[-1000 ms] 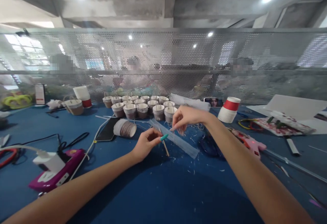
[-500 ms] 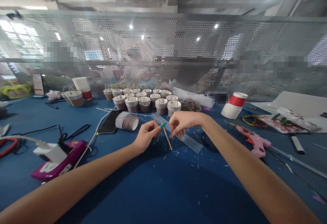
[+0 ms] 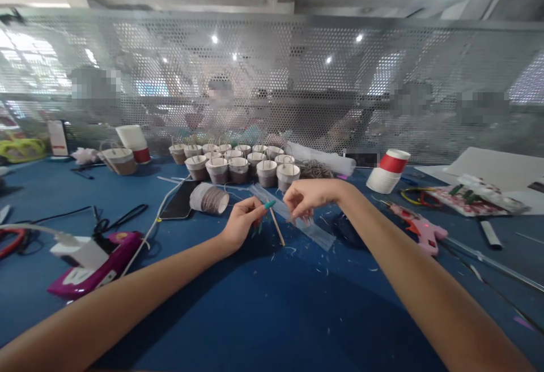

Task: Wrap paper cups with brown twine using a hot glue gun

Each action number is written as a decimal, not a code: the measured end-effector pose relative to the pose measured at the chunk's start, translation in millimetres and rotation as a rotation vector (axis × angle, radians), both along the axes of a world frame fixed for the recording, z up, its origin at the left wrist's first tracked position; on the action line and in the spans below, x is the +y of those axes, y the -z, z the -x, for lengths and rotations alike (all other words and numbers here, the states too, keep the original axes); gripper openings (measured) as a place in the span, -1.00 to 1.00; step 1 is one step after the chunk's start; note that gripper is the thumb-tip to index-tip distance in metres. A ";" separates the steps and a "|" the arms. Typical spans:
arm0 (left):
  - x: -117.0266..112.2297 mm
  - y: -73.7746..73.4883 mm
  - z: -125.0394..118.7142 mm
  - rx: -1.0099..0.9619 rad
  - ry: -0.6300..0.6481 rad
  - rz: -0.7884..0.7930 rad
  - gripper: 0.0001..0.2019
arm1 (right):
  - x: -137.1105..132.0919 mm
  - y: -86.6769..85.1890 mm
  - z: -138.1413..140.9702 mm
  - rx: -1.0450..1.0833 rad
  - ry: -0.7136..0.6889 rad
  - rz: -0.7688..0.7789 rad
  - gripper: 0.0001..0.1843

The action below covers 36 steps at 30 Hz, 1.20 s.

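My left hand (image 3: 243, 222), with long green nails, is closed in a pinch at the upper end of a thin brown stick (image 3: 278, 229), which slants down toward the table. My right hand (image 3: 308, 195) bends in from the right with its fingers pinched together and pointing down; anything between them is too small to make out. Beneath and beside the fingers lies a clear plastic strip (image 3: 321, 236). A cup partly wrapped in brown cord (image 3: 209, 198) rests on its side left of my left hand.
Several cord-wrapped cups with handles (image 3: 267, 174) stand in rows behind my hands, beside a heap of brown cord (image 3: 317, 170). At right are a pink glue gun (image 3: 427, 233) and stacked paper cups (image 3: 389, 171). A purple power strip (image 3: 96, 264) and black phone (image 3: 178, 202) lie left.
My right hand has shifted slightly away from the stick, to the right. My left hand keeps its pinch on the stick. The whole view has moved a little.
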State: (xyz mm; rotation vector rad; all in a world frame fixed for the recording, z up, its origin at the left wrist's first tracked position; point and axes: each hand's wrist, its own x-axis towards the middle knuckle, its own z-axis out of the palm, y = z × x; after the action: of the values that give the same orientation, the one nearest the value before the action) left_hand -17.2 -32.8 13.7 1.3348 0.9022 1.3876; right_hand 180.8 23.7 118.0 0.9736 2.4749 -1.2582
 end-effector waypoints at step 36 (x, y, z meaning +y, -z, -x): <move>-9.4 -2.6 12.1 0.698 -0.080 -0.714 -0.66 | -27.1 -32.7 3.2 0.929 0.808 -0.032 -0.75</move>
State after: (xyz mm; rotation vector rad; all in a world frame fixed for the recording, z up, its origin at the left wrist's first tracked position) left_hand -29.3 -42.1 16.3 2.4469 0.9318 1.3720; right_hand 177.6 -3.5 150.7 1.8336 2.7752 -2.3535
